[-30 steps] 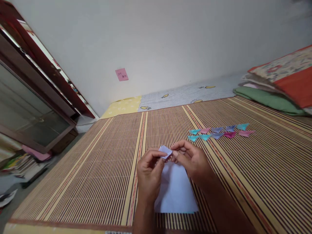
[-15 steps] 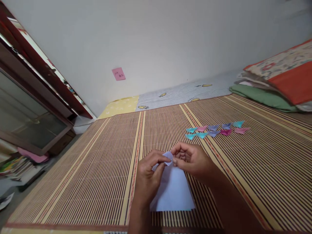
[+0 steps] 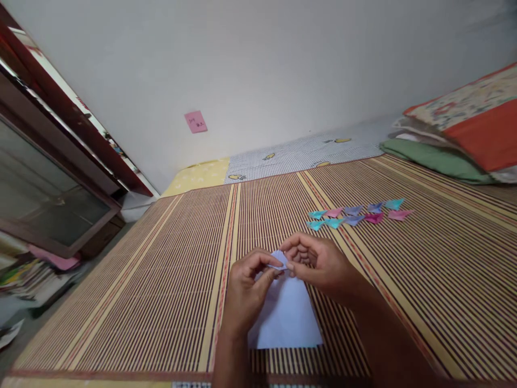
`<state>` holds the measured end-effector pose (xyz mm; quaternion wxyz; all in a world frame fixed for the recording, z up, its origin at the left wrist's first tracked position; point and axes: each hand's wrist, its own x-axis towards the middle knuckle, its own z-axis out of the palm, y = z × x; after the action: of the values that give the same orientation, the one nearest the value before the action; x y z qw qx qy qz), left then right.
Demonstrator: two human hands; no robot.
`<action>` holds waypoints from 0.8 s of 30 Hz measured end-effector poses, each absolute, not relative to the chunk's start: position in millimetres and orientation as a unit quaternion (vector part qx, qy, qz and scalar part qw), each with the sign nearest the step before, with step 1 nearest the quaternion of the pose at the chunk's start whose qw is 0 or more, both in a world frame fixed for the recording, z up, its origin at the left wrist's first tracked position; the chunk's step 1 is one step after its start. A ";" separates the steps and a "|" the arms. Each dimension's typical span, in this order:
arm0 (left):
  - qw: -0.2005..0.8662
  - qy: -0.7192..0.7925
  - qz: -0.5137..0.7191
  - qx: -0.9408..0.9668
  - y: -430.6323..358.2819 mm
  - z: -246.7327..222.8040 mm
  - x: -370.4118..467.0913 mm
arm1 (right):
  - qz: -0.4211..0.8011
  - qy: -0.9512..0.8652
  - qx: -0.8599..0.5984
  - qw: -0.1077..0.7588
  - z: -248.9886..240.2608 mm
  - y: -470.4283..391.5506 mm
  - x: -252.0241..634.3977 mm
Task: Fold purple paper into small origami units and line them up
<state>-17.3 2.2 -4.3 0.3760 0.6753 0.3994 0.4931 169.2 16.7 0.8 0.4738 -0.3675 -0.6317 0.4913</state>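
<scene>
A small folded piece of lavender paper is held between both hands, above a larger pale sheet lying on the striped mat. My left hand pinches its left side between thumb and fingers. On its right edge, my right hand has thumb and index finger closed, with the other fingers curled. Beyond my right hand lie two rows of small folded paper pieces, among them a magenta one, a pink one and a turquoise one.
The striped mat covers the bed. Folded bedding is piled at the back right. A pink note is on the wall. At the left are a glass-fronted cabinet and a stack of papers.
The small lavender paper has tilted slightly in my fingers, and its lower tip shows less. My left thumb and fingers have shifted a little to the right.
</scene>
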 end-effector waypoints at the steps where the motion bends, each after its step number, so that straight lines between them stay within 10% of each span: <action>1: 0.381 0.400 0.497 0.669 1.8 -5.1 -16.8 | 0.488 -0.636 -0.364 0.475 0.0 16.9 168.8; 24: 0.454 0.416 0.579 0.535 -0.6 -1.9 -0.4 | 0.438 -0.641 -0.404 0.484 2.7 14.6 157.4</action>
<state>-0.4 -0.6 -1.9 0.4543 0.5346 0.4156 0.5789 157.4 14.6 2.7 0.4838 -0.4045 -0.6409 0.4376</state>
